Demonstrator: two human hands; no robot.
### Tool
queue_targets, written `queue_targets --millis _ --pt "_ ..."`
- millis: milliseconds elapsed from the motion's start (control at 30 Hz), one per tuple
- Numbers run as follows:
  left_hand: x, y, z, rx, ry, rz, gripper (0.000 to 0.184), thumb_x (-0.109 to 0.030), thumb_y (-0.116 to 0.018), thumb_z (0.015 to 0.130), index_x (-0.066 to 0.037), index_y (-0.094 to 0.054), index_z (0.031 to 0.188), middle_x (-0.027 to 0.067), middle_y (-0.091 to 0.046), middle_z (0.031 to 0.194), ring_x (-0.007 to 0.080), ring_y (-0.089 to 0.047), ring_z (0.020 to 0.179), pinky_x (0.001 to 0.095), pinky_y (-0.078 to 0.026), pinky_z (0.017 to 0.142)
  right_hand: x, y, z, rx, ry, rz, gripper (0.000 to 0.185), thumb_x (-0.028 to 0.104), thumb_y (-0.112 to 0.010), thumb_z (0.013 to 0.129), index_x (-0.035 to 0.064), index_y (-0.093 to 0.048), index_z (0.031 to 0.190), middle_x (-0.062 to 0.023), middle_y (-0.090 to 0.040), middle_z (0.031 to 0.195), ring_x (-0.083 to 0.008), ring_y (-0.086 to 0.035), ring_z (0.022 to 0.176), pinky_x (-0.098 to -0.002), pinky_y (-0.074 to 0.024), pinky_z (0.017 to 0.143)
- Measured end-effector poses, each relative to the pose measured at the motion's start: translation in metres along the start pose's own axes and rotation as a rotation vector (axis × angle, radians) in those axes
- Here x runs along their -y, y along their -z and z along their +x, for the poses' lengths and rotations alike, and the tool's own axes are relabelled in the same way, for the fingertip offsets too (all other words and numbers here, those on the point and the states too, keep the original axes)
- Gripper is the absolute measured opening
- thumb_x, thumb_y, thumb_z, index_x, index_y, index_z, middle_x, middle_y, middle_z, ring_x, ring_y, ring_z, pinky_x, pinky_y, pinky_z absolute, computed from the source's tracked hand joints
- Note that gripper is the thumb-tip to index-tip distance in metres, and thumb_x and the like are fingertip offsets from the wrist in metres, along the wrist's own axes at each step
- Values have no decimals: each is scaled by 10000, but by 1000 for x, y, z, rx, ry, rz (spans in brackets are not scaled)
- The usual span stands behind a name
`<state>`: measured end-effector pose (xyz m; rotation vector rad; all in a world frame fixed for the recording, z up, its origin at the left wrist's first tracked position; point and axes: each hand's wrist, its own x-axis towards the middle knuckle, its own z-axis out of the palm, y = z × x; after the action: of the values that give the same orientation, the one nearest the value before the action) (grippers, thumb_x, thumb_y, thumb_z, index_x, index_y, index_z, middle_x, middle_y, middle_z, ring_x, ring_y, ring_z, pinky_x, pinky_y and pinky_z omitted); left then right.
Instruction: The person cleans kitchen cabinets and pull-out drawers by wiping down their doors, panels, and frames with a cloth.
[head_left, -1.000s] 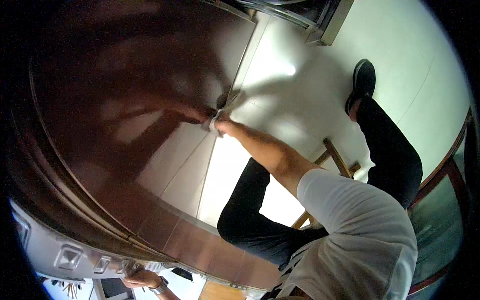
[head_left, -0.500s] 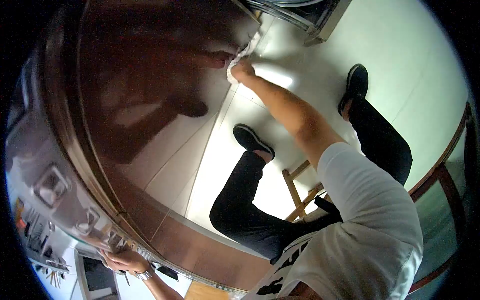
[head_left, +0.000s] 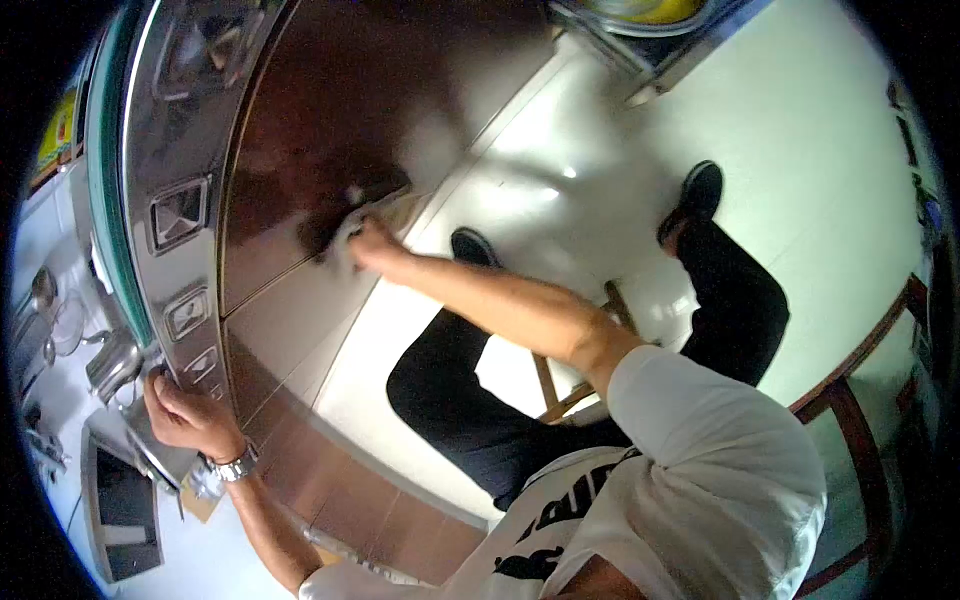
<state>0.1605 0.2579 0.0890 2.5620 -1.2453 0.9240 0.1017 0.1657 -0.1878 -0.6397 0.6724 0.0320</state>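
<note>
Head view: I find the pale cloth (head_left: 345, 240) bunched at the fingers of the right hand (head_left: 378, 248), against the glossy dark red-brown panel (head_left: 340, 120). The right hand is closed on the cloth; motion blur softens its outline, and I cannot tell how it is folded. The right arm reaches across above the legs (head_left: 450, 375), which are in black trousers.

The left hand (head_left: 190, 415) is well apart from the cloth, at the outer edge of the metal trim (head_left: 180, 215), which carries raised rectangular bosses. Its fingers are bent in at that edge; I cannot tell whether they grip it. A metal-banded wristwatch (head_left: 235, 462) is on the left wrist.

Containers: at the top of the view I record a round metal basin (head_left: 640, 22) with something yellow inside, its contents cut off by the frame and not identifiable. It sits on a dark metal-edged stand (head_left: 648, 55). Beyond the trim, near the left hand, I note a shiny metal vessel (head_left: 115, 362), tilted in the view; its interior cannot be read.

Below the right forearm a wooden stool (head_left: 545, 380) shows in part, between the legs, above the pale tiled floor (head_left: 800, 110).
</note>
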Motion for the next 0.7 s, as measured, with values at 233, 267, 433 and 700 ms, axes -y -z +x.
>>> queue_targets --millis 233,267,433,700 --pt "-8 -5 3 5 -56 -3 366 -277 -401 921 21 -593 830 169 -538 645 303 -494 539 381 -384 519 57 31 -38 129 495 -303 370 -49 -491 703 -136 -489 1062 -281 -558 1018 -325 -549 1001 -420 -440 866" --pt "-6 -4 3 42 -51 27 368 -280 -400 921 20 -587 818 170 -540 649 317 -502 551 387 -387 524 74 48 -55 108 583 -340 335 -51 -496 693 -119 -515 1020 -253 -581 930 -310 -574 926 -416 -458 830" --pt "-1 -6 1 80 -61 142 339 -267 -404 912 -5 -583 792 174 -561 695 370 -544 628 430 -410 559 86 170 -47 -110 924 -709 273 -42 -529 634 6 -605 892 -177 -643 821 -316 -640 761 -435 -491 702" --pt "-7 -5 3 13 -110 184 310 -259 -405 896 -57 -583 741 129 -571 724 347 -560 672 435 -424 577 122 276 -170 -556 660 -1264 352 80 -526 651 38 -609 991 -217 -626 891 -384 -606 854 -437 -488 763"
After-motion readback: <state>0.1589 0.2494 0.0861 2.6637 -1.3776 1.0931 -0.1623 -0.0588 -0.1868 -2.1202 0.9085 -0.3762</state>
